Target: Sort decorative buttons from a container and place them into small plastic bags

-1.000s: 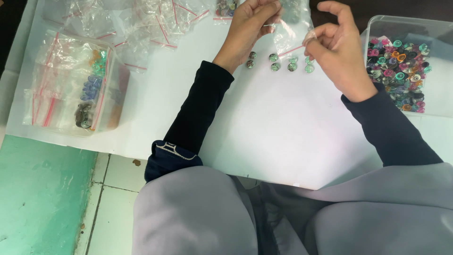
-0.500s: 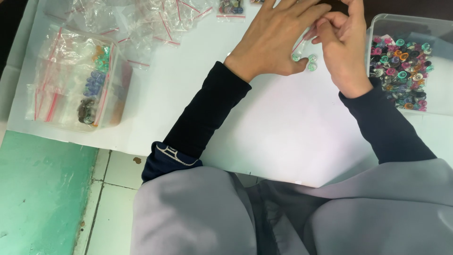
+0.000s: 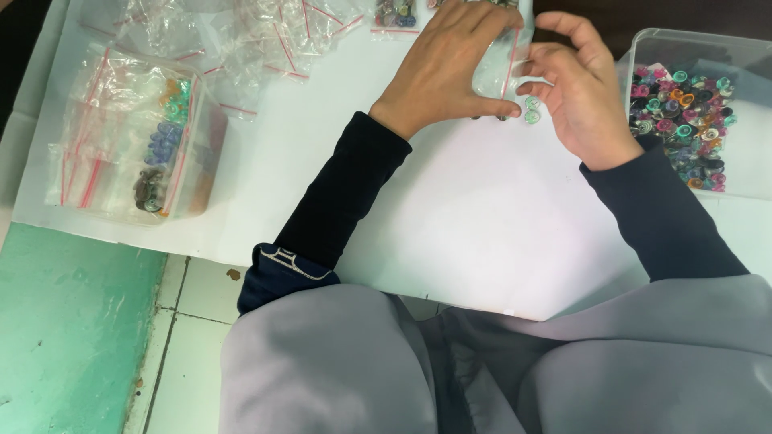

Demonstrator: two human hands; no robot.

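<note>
Head camera looks down on a white table point(image 3: 482, 233) where both hands work together at a small clear plastic bag point(image 3: 500, 68) with a red strip. That bag is the landmark: the left hand point(image 3: 446, 68) lies flat against its left side, fingers spread wide over the table and thumb stretched under the bag's lower edge, while the right hand point(image 3: 583, 96) stands just to its right, fingers curled loosely and fingertips touching the bag's side. Whether either hand truly pinches the bag cannot be told. Just below the bag, between the two thumbs, lie a few small green rolled beads point(image 3: 531, 111) on the table. Right of the bag, beyond the right hand, a clear plastic tub point(image 3: 691, 48) holds many coloured rolled beads. Far left of the bag stands another clear container point(image 3: 137, 153) stuffed with bags, and a heap of empty bags point(image 3: 265, 32) lies up and left of it
</note>
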